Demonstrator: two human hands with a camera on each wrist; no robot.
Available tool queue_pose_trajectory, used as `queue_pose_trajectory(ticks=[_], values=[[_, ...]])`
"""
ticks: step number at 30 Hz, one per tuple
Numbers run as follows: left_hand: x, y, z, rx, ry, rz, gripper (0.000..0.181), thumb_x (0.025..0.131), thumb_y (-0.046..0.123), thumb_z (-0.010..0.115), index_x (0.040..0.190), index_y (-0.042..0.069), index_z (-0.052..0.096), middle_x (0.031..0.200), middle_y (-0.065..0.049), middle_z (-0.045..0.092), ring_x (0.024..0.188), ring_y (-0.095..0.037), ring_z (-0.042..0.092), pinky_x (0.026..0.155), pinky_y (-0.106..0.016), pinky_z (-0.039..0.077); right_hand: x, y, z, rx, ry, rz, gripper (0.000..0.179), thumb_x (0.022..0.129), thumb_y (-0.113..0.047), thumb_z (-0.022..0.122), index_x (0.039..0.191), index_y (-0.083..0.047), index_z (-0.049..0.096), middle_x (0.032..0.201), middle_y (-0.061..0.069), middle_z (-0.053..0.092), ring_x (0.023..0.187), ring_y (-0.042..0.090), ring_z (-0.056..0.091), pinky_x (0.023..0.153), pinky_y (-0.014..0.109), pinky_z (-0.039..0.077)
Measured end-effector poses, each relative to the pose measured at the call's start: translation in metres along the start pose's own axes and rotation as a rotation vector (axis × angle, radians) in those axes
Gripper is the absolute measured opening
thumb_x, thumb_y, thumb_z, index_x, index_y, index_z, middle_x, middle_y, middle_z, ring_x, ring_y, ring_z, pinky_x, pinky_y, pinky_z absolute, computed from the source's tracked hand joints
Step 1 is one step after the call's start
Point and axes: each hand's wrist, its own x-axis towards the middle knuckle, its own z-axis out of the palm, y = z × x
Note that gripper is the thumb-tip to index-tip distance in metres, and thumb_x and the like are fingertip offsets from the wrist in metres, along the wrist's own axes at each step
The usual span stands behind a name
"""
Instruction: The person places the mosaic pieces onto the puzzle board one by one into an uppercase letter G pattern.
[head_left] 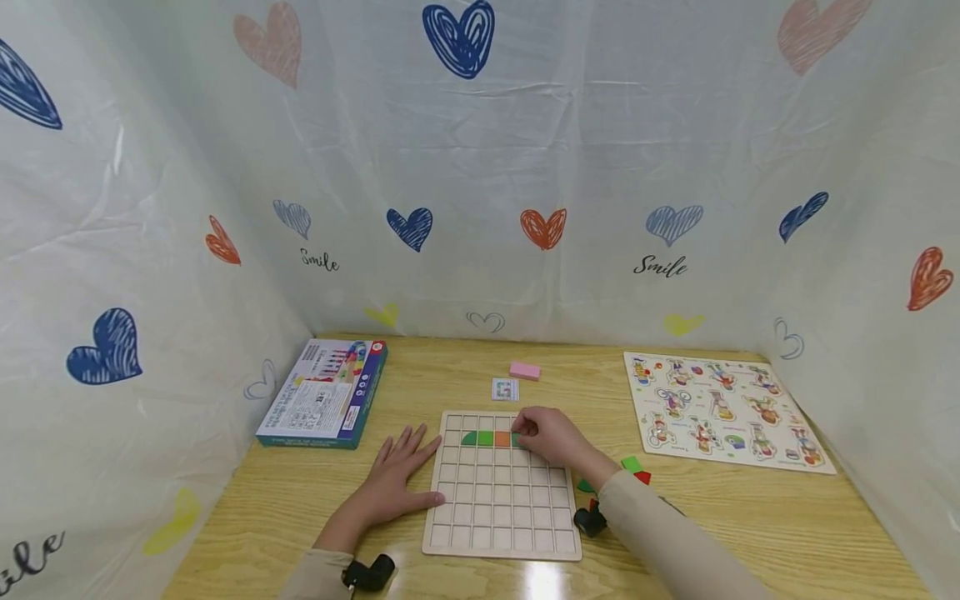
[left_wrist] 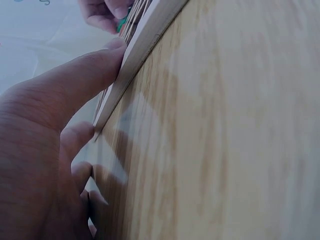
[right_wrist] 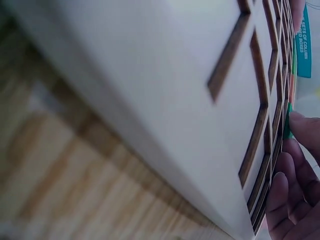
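Observation:
A light wooden grid board lies on the table in front of the person. In its second row from the top sit a green quarter-round piece, a green square and an orange square. The right hand pinches a dark green piece between thumb and finger at the cell right of the orange square; its shape is mostly hidden. Fingers spread, the left hand rests at the board's left edge, with thumb and index fingertip touching it.
Loose green and red pieces lie right of the board, partly under the right forearm. A small pattern card and a pink block are behind it. A boxed set stands left; a picture puzzle board lies right.

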Motion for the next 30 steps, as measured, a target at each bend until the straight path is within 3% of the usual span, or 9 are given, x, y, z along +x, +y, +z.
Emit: queue_pose_trajectory(ticks=[16,30], values=[[0.001,0.001,-0.001,0.003,-0.005,-0.006,0.092,0.086,0.065,0.07,0.161,0.024,0.034,0.17,-0.011,0.014,0.156,-0.035,0.002,0.123,-0.057,-0.005,-0.002,-0.004,0.002,-0.063,0.001,0.003,0.007,0.093,-0.01,0.074,0.099,-0.013,0.072,0.087,-0.007,0.062,0.076,0.009,0.055,0.068,0.029,0.05],[0.001,0.003,-0.002,0.002,-0.009,-0.016,0.092,0.086,0.064,0.07,0.16,0.023,0.035,0.17,-0.011,0.014,0.156,-0.035,0.001,0.123,-0.057,-0.005,-0.013,0.009,-0.009,-0.004,0.024,0.029,0.011,0.096,-0.014,0.07,0.107,-0.014,0.072,0.09,-0.008,0.062,0.079,0.01,0.054,0.072,0.03,0.05]])
